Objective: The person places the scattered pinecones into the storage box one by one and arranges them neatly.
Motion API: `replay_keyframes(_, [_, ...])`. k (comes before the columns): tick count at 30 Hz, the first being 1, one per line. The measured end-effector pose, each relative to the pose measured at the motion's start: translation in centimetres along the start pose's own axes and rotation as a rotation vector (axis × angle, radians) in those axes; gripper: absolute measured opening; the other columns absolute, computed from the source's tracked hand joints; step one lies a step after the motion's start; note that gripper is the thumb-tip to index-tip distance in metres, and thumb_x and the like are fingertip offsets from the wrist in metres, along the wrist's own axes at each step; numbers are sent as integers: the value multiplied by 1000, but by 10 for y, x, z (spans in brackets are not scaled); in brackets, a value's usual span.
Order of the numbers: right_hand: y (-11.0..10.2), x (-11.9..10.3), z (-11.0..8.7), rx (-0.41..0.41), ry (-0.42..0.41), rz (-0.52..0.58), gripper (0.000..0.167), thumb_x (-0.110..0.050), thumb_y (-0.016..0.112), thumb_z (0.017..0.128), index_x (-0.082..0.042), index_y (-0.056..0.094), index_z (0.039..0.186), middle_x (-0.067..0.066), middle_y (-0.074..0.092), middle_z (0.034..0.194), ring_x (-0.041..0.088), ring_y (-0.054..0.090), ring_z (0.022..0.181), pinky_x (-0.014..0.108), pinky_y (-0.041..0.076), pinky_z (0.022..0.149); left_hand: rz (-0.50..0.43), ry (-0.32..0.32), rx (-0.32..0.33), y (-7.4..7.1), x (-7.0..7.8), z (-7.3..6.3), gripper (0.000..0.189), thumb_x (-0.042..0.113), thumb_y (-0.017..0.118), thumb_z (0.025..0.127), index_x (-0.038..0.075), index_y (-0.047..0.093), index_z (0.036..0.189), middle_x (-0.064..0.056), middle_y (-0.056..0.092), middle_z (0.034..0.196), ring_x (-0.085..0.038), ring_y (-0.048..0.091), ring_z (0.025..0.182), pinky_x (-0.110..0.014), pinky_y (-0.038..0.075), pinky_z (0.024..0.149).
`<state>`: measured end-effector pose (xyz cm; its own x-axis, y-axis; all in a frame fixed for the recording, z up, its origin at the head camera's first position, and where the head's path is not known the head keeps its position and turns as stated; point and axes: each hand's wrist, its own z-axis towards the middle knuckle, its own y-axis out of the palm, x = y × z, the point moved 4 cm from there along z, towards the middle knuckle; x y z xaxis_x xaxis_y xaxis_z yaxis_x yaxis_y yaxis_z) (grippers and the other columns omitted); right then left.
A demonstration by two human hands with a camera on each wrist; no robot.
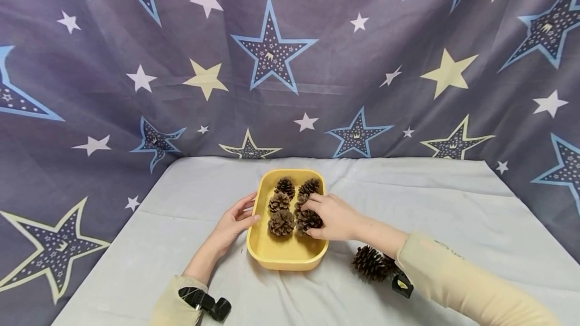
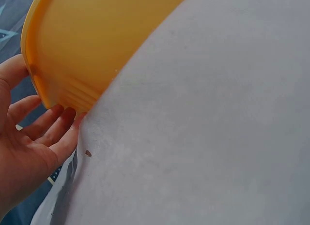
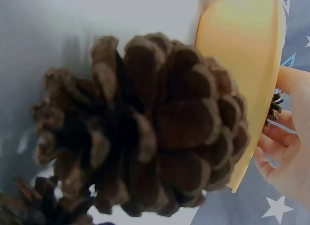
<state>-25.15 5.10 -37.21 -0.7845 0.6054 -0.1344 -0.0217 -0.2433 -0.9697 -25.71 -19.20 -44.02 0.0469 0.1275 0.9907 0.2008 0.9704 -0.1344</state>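
A yellow tub with rounded corners stands on the white cloth, with several brown pine cones inside in two columns. My left hand holds the tub's left side, thumb at the rim and fingertips against the outer wall. Reaching over the right rim, my right hand grips a pine cone at the near end of the right column, fingers on its far side and thumb on its near side. In the right wrist view, the tub hides the fingertips of the right hand.
Right of the tub, a pine cone lies on the cloth below my right forearm, looming large in the right wrist view. Another cone is partly visible beside it. A star-patterned curtain hangs behind the white-covered table.
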Motion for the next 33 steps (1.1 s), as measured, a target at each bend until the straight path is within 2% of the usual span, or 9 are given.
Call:
replay_keyframes(9, [3, -2, 2, -35, -30, -66, 44, -38, 67, 74, -12, 59, 110, 1, 57, 105, 16, 55, 95, 39, 43, 86, -3, 5, -4, 0, 2, 0, 65, 14, 62, 84, 15, 32, 141, -19, 39, 137, -35, 45, 120, -38, 41, 99])
replay_keyframes(33, [8, -3, 5, -63, -10, -68, 50, -42, 72, 70, -15, 62, 111, 1, 58, 105, 19, 54, 100, 41, 40, 92, 2, -12, 1, 0, 0, 1, 65, 13, 62, 84, 16, 33, 141, -18, 39, 137, -34, 45, 119, -38, 41, 98])
